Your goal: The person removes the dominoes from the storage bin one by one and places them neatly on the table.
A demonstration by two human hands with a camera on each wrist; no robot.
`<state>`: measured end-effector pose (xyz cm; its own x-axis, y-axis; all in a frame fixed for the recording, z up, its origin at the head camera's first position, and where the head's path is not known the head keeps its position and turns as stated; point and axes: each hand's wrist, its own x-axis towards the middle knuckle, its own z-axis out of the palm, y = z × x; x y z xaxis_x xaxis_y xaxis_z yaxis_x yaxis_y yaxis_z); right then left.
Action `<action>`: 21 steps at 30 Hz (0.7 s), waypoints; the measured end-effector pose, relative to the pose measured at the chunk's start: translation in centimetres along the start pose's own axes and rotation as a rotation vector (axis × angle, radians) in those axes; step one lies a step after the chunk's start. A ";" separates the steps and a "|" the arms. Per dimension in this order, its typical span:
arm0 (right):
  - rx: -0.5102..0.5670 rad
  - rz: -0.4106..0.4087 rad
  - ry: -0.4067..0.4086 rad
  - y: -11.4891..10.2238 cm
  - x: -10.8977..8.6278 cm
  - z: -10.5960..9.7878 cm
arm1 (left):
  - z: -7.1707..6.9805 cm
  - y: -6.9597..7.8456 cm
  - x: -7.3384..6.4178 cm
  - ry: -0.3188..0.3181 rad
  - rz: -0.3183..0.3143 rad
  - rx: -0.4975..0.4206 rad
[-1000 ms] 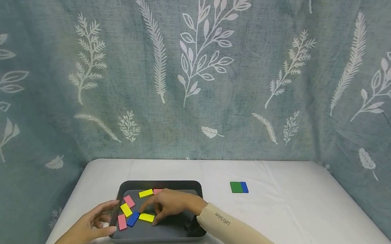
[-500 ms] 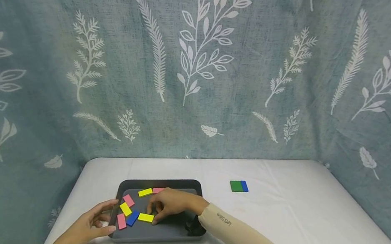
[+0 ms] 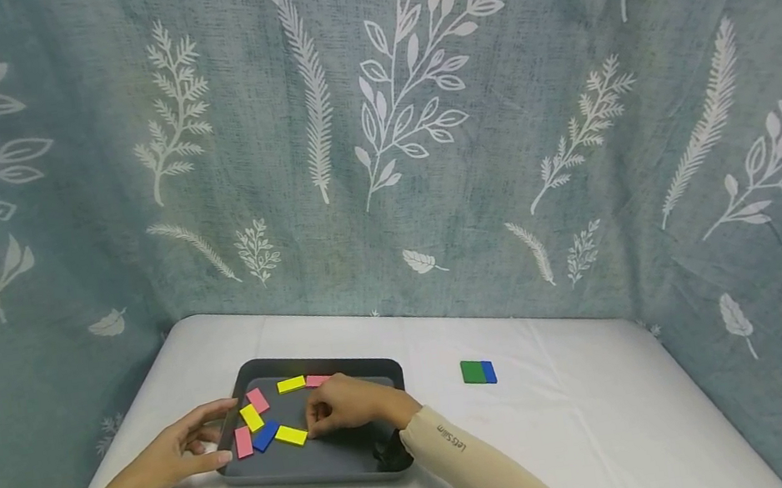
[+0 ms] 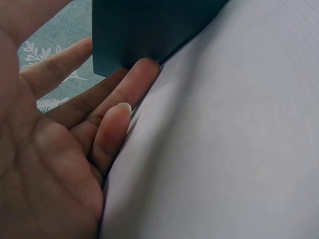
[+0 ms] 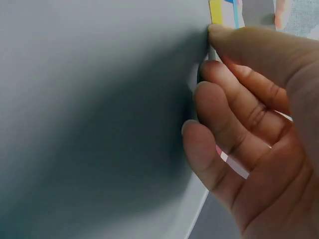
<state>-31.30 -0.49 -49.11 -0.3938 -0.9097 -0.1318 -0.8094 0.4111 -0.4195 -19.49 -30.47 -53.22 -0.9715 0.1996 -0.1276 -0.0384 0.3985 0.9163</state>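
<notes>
A dark grey tray holds several flat rectangular blocks. My left hand is at its left side, thumb and fingers spread apart, with fingertips against the outer wall in the left wrist view. My right hand reaches into the tray, its thumb and index finger drawn together right beside a yellow block. I cannot tell whether a piece sits between those fingertips. Left of that block lie a blue block, a pink block, another yellow block and a second pink block.
At the tray's back lie a yellow block and a pink block, the latter partly behind the right hand. On the white tablecloth to the right, a green piece adjoins a blue piece. A leaf-patterned curtain encloses the table.
My right index finger has drawn back from the blue block towards the thumb, and the two fingertips have come together. The left hand stays at the tray's side.
</notes>
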 end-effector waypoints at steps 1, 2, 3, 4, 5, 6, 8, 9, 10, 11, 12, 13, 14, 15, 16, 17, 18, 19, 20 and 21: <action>0.003 -0.003 0.000 0.0 0.0 0.0 | 0.0 0.0 0.0 0.001 -0.001 -0.001; 0.009 -0.008 -0.001 -0.1 0.0 -0.1 | 0.0 0.0 0.0 0.002 -0.001 -0.002; 0.013 -0.012 -0.001 -0.1 0.1 -0.1 | 0.0 0.0 0.0 0.002 0.001 -0.002; 0.018 -0.017 0.001 -0.2 0.1 -0.2 | 0.0 0.0 0.0 0.002 0.002 -0.001; 0.022 -0.024 -0.001 -0.3 0.2 -0.2 | 0.0 0.0 0.0 0.002 0.001 0.000; 0.027 -0.031 -0.003 -0.4 0.2 -0.2 | 0.0 -0.1 0.0 0.002 0.000 0.001; 0.037 -0.043 -0.014 -0.5 0.4 -0.2 | 0.0 -0.1 0.0 0.002 -0.004 0.006; 0.039 -0.049 -0.020 -0.5 0.5 -0.2 | 0.0 -0.1 0.0 -0.001 -0.006 0.006; 0.044 -0.056 -0.026 -0.6 0.6 -0.1 | 0.0 -0.1 0.0 -0.001 -0.010 0.009; 0.045 -0.065 -0.032 -0.6 0.7 -0.1 | 0.1 -0.1 0.0 -0.003 -0.013 0.010; 0.044 -0.074 -0.038 -0.7 0.8 0.0 | 0.1 0.0 0.0 -0.003 -0.015 0.012; 0.042 -0.083 -0.042 -0.7 0.9 0.0 | 0.1 0.0 0.0 -0.004 -0.016 0.013; 0.042 -0.088 -0.046 -0.7 0.9 0.0 | 0.1 0.0 0.0 -0.005 -0.015 0.011; 0.040 -0.092 -0.047 -0.8 0.9 0.0 | 0.1 0.0 0.0 -0.006 -0.014 0.010; 0.039 -0.093 -0.049 -0.8 0.9 0.0 | 0.0 0.0 0.0 -0.005 -0.014 0.011; 0.035 -0.091 -0.050 -0.8 1.0 0.0 | 0.0 0.0 0.0 -0.005 -0.012 0.011; 0.034 -0.087 -0.052 -0.8 0.9 0.0 | 0.0 0.1 0.0 -0.005 -0.010 0.010; 0.033 -0.080 -0.052 -0.8 0.9 0.0 | 0.0 0.1 0.0 -0.005 -0.008 0.010; 0.034 -0.075 -0.054 -0.9 0.9 0.0 | 0.0 0.1 0.0 -0.005 -0.006 0.009; 0.034 -0.071 -0.054 -0.9 0.9 0.0 | 0.0 0.1 0.0 -0.003 -0.007 0.012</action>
<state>-30.96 -1.63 -48.82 -0.3114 -0.9386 -0.1488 -0.8186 0.3444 -0.4597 -19.53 -30.48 -53.16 -0.9705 0.1995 -0.1351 -0.0425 0.4104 0.9109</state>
